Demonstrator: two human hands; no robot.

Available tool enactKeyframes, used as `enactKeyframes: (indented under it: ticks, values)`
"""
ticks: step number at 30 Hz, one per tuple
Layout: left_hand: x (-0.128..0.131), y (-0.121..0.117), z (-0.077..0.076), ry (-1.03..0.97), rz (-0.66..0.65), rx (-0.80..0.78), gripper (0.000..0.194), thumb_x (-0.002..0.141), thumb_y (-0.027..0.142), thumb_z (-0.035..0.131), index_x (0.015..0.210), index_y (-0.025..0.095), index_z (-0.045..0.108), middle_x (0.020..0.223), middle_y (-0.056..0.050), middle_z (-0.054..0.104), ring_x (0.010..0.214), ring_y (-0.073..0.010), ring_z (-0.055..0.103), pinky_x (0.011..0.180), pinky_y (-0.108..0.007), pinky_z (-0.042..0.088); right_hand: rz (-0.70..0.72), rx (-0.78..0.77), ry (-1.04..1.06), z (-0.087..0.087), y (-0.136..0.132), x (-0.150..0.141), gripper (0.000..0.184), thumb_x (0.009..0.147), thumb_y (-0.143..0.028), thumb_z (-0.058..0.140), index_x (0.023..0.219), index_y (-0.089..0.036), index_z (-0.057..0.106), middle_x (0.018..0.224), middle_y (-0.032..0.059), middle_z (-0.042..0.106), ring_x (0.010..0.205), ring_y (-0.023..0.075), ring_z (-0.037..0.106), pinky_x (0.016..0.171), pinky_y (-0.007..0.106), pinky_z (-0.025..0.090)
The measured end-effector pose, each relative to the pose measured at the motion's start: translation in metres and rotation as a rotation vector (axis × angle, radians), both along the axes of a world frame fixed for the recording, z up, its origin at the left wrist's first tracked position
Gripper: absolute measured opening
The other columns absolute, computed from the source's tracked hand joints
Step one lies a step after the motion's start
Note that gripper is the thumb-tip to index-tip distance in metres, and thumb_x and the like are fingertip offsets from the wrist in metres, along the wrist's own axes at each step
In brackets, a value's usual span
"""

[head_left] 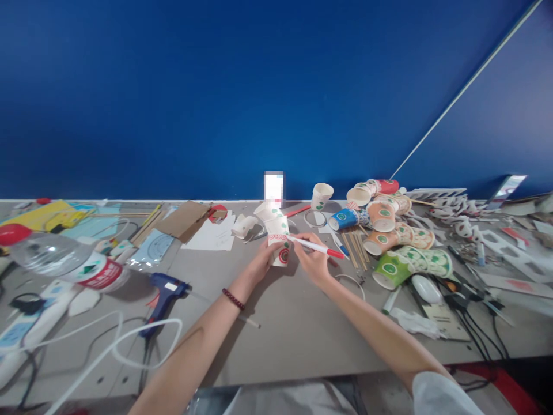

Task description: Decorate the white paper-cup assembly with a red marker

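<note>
A white paper cup (273, 253) with green leaf prints, red scalloped lines and a red ringed circle is held in my left hand (261, 260), its fingers closed around the left side. Just above it is another pale cup piece (276, 225) with a flared part beside it; I cannot tell how they are joined. My right hand (314, 262) grips a white marker with a red end (323, 248). The marker's tip points left, at or very near the cup's upper right side. A cut white cup piece (245, 227) lies left of the cup.
At right are stacked patterned paper cups (382, 216), wooden sticks (355, 251) and black cables (470, 323). A white cup (322, 197) stands at the back. Left are a blue glue gun (164, 300), a plastic bottle (64, 259), a power strip (41, 323) and cardboard (184, 221). A blurred phone-like screen (273, 187) faces me.
</note>
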State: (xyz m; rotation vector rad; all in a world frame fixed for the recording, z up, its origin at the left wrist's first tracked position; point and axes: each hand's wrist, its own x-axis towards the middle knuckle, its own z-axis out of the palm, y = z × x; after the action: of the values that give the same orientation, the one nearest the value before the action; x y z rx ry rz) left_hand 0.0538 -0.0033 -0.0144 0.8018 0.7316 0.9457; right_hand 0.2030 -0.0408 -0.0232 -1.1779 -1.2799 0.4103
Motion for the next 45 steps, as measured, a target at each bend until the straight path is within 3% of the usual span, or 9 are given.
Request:
enactKeyframes:
  ticks: [16,21,30,40,45]
  values:
    - [-0.001,0.005,-0.009,-0.045,0.049,-0.024,0.029,0.074,0.028,0.08,0.1,0.015,0.074,0.103,-0.008,0.078,0.096,-0.0244,0.07,0.086,-0.034,0.055,-0.023,0.005,-0.02,0.0,-0.001,0.0,0.013,0.09,-0.036,0.067,0.092,-0.024,0.072,0.093,0.0073,0.08,0.087,0.0273,0.077,0.082,0.043,0.063]
    - [-0.001,0.003,-0.006,-0.035,0.045,-0.017,0.035,0.071,0.029,0.082,0.102,0.014,0.074,0.101,-0.009,0.078,0.091,-0.0232,0.07,0.081,-0.033,0.055,-0.042,-0.013,-0.059,0.001,0.0,-0.001,0.013,0.089,-0.033,0.066,0.092,-0.024,0.074,0.094,0.0064,0.081,0.087,0.0263,0.077,0.082,0.041,0.062]
    - [0.0,0.0,-0.001,-0.045,0.023,-0.041,0.04,0.071,0.022,0.083,0.108,0.014,0.072,0.102,-0.01,0.078,0.096,-0.0249,0.071,0.093,-0.037,0.053,-0.027,-0.043,-0.101,0.001,-0.001,-0.001,0.016,0.087,-0.034,0.066,0.094,-0.025,0.077,0.098,0.0057,0.082,0.091,0.0272,0.077,0.085,0.041,0.062]
    - [-0.001,0.002,-0.004,-0.018,0.01,-0.041,0.041,0.073,0.023,0.083,0.112,0.013,0.072,0.104,-0.012,0.077,0.09,-0.0238,0.071,0.081,-0.033,0.054,-0.04,-0.059,-0.104,0.002,0.0,-0.001,0.016,0.087,-0.035,0.065,0.093,-0.024,0.077,0.097,0.0058,0.082,0.089,0.0271,0.077,0.083,0.041,0.062]
    - [-0.001,0.002,-0.005,-0.033,0.019,-0.057,0.042,0.072,0.023,0.084,0.11,0.014,0.071,0.103,-0.012,0.077,0.093,-0.0257,0.071,0.083,-0.035,0.054,-0.029,-0.071,-0.11,0.002,-0.001,0.0,0.016,0.087,-0.034,0.066,0.094,-0.024,0.077,0.098,0.0062,0.082,0.09,0.0267,0.077,0.084,0.041,0.062]
